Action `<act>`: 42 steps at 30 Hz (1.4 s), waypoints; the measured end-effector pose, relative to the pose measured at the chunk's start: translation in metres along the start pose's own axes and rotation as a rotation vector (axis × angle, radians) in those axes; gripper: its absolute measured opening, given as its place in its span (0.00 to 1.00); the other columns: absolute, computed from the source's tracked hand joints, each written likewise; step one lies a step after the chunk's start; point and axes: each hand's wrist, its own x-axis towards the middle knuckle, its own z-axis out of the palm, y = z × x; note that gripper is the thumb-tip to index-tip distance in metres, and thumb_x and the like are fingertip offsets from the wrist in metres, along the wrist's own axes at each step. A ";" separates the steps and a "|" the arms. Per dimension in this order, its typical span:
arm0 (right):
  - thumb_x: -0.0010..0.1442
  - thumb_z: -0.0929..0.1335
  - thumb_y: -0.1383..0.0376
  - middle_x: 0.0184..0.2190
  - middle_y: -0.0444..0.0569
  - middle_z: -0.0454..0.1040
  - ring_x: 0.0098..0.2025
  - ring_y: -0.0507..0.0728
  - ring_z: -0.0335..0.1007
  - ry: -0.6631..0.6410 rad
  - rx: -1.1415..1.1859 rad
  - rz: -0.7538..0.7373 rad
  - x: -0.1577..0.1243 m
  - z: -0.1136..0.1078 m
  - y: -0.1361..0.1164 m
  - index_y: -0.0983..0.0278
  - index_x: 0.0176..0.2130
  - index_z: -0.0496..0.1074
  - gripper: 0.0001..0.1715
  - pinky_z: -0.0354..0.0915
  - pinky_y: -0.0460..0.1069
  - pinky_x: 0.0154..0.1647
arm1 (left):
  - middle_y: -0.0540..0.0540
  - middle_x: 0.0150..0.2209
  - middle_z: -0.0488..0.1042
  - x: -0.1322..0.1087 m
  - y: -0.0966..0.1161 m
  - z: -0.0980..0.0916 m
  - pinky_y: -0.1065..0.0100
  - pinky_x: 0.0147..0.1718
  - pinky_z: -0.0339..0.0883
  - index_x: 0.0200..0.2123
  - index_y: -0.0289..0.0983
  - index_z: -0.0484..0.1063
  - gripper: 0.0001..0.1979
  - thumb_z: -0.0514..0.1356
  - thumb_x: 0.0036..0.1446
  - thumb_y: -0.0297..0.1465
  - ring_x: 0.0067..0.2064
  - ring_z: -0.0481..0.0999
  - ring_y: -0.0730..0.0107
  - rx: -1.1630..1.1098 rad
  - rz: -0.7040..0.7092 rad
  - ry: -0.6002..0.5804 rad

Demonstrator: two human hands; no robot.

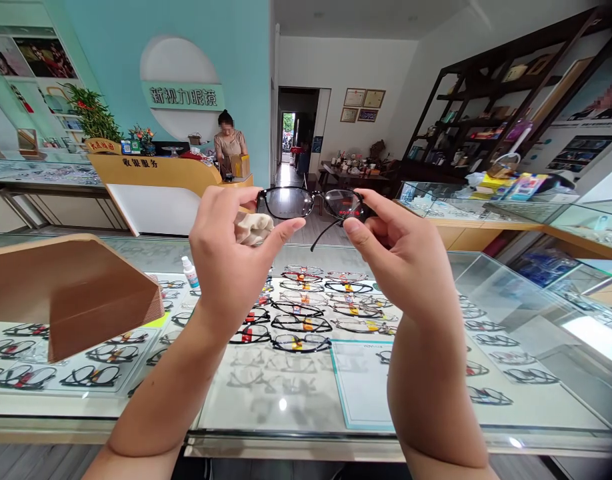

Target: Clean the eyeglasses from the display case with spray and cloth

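Both my hands hold up a pair of black-framed eyeglasses above the glass display counter. My left hand pinches the left end of the frame between thumb and fingers, and a crumpled beige cloth is tucked in the same hand. On the other side, my right hand grips the right end, its thumb near the lower rim of that lens. Red lettering shows on the right lens. One temple arm hangs down below the bridge at a slant.
Rows of eyeglasses lie in the glass counter. A white spray bottle and a brown angular board are on the left, a teal-edged white sheet front right. Behind, a person stands at the service desk.
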 end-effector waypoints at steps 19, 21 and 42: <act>0.74 0.72 0.50 0.25 0.39 0.64 0.27 0.53 0.58 -0.046 0.008 0.023 0.001 0.002 0.000 0.65 0.68 0.78 0.33 0.58 0.50 0.30 | 0.42 0.48 0.79 0.001 -0.001 0.000 0.49 0.48 0.80 0.51 0.48 0.79 0.22 0.77 0.61 0.51 0.55 0.80 0.50 -0.030 -0.025 -0.005; 0.74 0.72 0.50 0.24 0.38 0.64 0.27 0.53 0.59 -0.046 -0.008 0.023 0.001 0.001 -0.001 0.65 0.68 0.78 0.32 0.58 0.50 0.31 | 0.42 0.50 0.80 0.001 -0.001 0.000 0.49 0.49 0.80 0.51 0.47 0.80 0.21 0.78 0.61 0.48 0.55 0.81 0.51 -0.025 0.003 0.004; 0.74 0.71 0.42 0.25 0.42 0.64 0.26 0.57 0.60 0.238 -0.117 -0.132 -0.010 0.013 -0.012 0.53 0.66 0.77 0.31 0.64 0.55 0.31 | 0.43 0.52 0.85 0.006 -0.012 -0.001 0.54 0.47 0.81 0.56 0.48 0.81 0.23 0.75 0.63 0.51 0.53 0.84 0.53 -0.070 -0.100 -0.111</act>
